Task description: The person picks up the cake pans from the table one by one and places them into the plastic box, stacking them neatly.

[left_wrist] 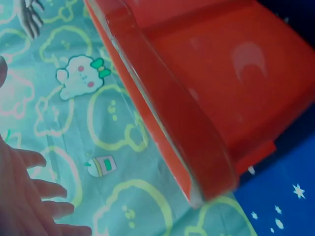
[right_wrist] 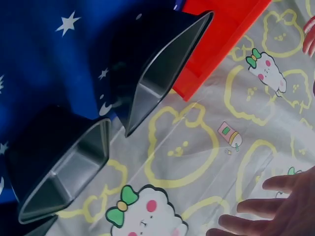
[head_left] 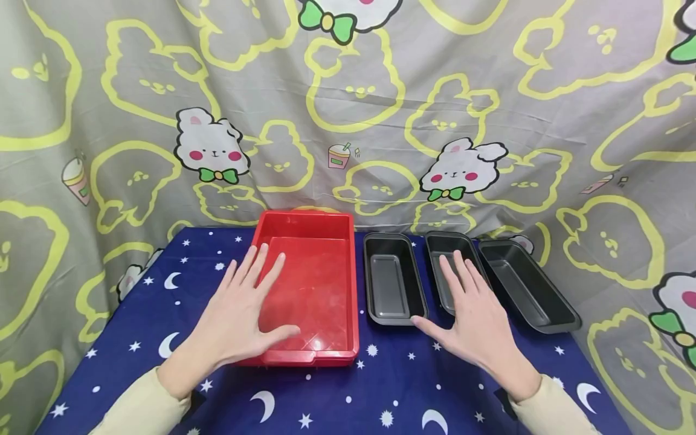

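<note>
My left hand point(head_left: 236, 317) is held out with straight, spread fingers, overlapping the left side of a red plastic tray point(head_left: 356, 290) in the head view. Between its fingers there is nothing. The right hand point(head_left: 475, 320) is spread too and holds nothing; it overlaps the middle dark loaf pan point(head_left: 443, 260), and its thumb tip comes near the front corner of the left loaf pan point(head_left: 388, 281). Farther right, a third loaf pan point(head_left: 527, 284) lies at an angle. In the left wrist view the fingers point(left_wrist: 49, 189) hang apart from the red tray point(left_wrist: 167, 108).
A dark blue cloth point(head_left: 348, 405) with white moons and stars covers the table. Behind it hangs a grey curtain point(head_left: 370, 145) with cartoon rabbits, close to the back edges of the tray and pans. Both forearms wear pale sleeves point(head_left: 144, 402).
</note>
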A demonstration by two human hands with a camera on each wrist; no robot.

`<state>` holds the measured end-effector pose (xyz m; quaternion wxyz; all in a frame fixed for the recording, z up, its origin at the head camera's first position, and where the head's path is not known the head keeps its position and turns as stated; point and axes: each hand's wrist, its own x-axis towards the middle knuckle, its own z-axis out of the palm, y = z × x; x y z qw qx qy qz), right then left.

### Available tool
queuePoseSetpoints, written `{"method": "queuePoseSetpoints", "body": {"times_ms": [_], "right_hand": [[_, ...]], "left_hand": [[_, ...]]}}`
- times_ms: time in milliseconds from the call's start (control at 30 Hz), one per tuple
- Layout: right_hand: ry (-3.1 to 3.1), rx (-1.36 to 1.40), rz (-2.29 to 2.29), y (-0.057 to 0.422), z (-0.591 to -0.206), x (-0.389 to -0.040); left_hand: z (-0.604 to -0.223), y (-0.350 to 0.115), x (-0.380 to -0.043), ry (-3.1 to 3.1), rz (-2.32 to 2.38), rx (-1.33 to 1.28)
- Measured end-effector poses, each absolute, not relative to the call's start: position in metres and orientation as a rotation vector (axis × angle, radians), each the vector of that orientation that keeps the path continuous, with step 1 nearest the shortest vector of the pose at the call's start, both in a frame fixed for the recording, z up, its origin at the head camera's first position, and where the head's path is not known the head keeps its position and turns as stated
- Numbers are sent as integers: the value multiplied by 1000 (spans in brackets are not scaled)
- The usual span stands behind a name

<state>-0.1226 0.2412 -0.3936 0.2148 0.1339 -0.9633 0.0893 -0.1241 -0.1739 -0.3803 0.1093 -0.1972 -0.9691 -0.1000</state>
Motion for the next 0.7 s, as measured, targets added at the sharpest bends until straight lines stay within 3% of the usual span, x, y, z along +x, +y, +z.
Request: {"method": "queuePoseSetpoints", "body": {"times_ms": [700], "right_hand": [[-2828, 195, 901, 250, -398, -143]], "left_hand": [[-378, -224, -121, -2961, -800, -324]]}}
